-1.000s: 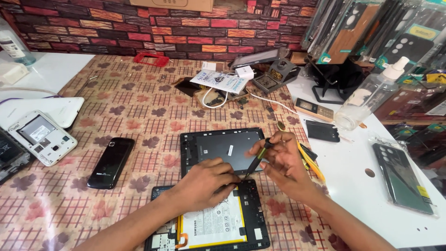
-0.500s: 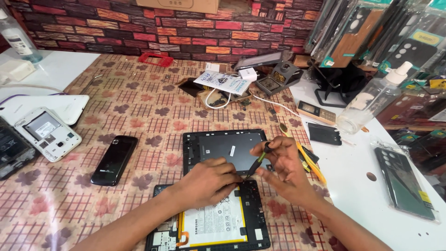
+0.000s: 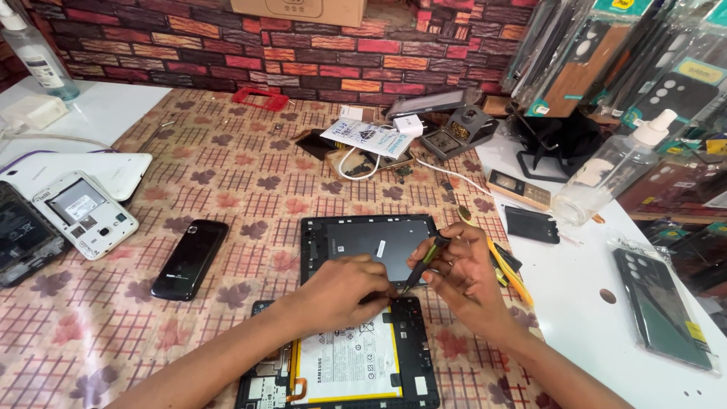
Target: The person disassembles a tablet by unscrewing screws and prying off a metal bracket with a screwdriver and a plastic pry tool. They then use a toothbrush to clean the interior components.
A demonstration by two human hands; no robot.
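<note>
An opened tablet body (image 3: 413,344) with a white battery (image 3: 348,367) lies at the near edge of the patterned table. Its removed dark back panel (image 3: 363,238) rests just beyond it. My left hand (image 3: 341,291) presses fingertips on the tablet's top edge. My right hand (image 3: 462,276) grips a small dark screwdriver with a green band (image 3: 424,257), its tip pointing down at the same top edge, close to my left fingers.
A black phone (image 3: 189,259) lies to the left, a white opened phone (image 3: 83,212) and a white tablet (image 3: 76,170) farther left. Yellow tools (image 3: 511,273) sit right of my hand. Phone cases (image 3: 663,307), a spray bottle (image 3: 613,167) and a cable (image 3: 356,163) crowd the back and right.
Both hands stay at the tablet's top edge with the screwdriver; my head has moved slightly, shifting the view. No object has visibly moved.
</note>
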